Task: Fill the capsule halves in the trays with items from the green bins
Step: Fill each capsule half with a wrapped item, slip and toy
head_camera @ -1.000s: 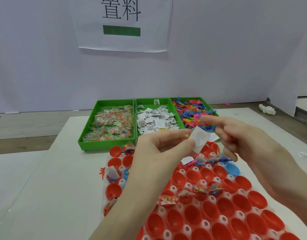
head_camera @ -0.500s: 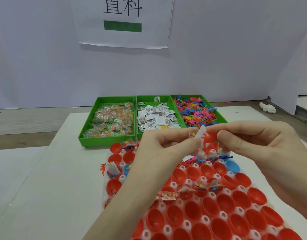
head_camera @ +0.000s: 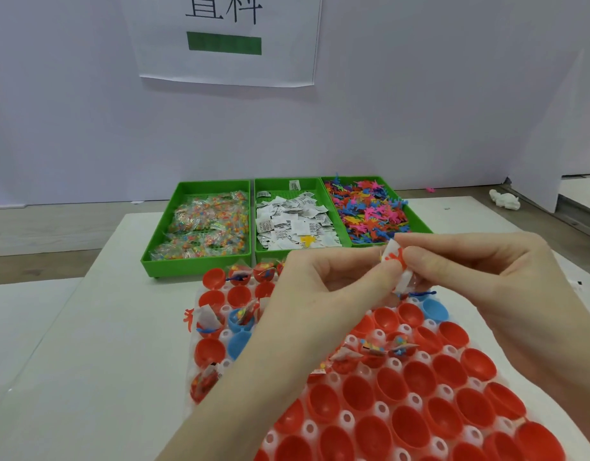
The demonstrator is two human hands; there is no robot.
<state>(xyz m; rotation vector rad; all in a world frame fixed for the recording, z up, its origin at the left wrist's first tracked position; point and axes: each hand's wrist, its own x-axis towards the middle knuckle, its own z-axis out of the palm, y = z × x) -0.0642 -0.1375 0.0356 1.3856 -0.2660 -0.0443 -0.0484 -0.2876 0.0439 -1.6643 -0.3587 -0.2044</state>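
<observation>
Both hands had come closer together since a moment before. The left hand (head_camera: 323, 287) and right hand (head_camera: 479, 274) each pinched the small white paper packet with an orange toy (head_camera: 397, 264) between fingertips. It hung above the clear tray of red plastic capsule halves (head_camera: 380, 390). Three green plastic bins (head_camera: 200, 264) sat at twelve o'clock.

Both forearms are reaching in from six o'clock as the left hand (head_camera: 323, 281) and right hand (head_camera: 479, 264) are meeting fingertip to fingertip at centre frame, fingers curled, pinching.
</observation>
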